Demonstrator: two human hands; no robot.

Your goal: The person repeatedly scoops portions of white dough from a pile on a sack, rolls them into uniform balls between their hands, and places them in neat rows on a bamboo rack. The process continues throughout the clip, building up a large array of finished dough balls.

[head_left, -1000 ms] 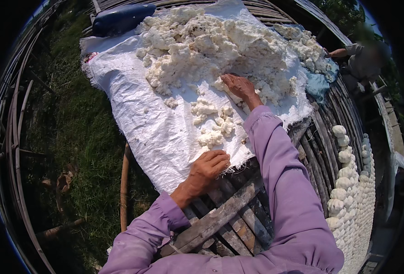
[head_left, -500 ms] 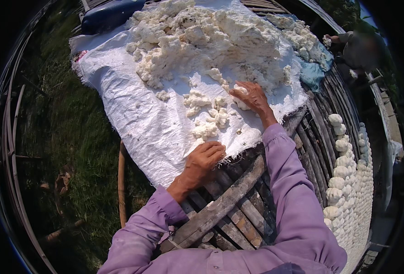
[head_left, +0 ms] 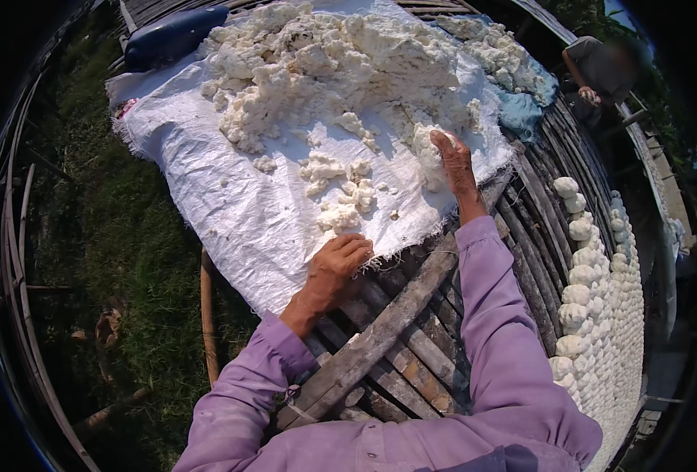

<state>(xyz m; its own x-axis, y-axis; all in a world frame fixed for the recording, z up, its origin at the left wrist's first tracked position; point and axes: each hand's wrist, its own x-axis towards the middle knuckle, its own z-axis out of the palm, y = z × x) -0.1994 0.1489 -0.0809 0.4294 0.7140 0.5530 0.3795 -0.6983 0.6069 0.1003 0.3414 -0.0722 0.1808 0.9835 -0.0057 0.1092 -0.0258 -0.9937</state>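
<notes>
A white woven plastic sheet (head_left: 207, 181) lies over wooden poles, with a big heap of crumbly white dough-like stuff (head_left: 325, 71) on its far part. My right hand (head_left: 458, 167) is closed on a clump of the white stuff (head_left: 427, 157) at the heap's near right side; its fingers are partly hidden. At the sheet's near fringed edge, my left hand (head_left: 337, 269) is closed with curled fingers, seemingly pinching the sheet. Small loose lumps (head_left: 340, 193) lie between my hands and the heap.
Rows of round white balls (head_left: 588, 291) cover the pole platform (head_left: 411, 346) on the right. A blue container (head_left: 171, 38) lies at the far left, and a blue-green cloth (head_left: 520, 116) with more white stuff at the far right. Another person (head_left: 600, 75) is beyond. Grass (head_left: 120, 259) grows at left.
My right hand has risen slightly, turned and closed around a larger-looking white clump. My left hand stays at the sheet's edge. The whole view has shifted a little.
</notes>
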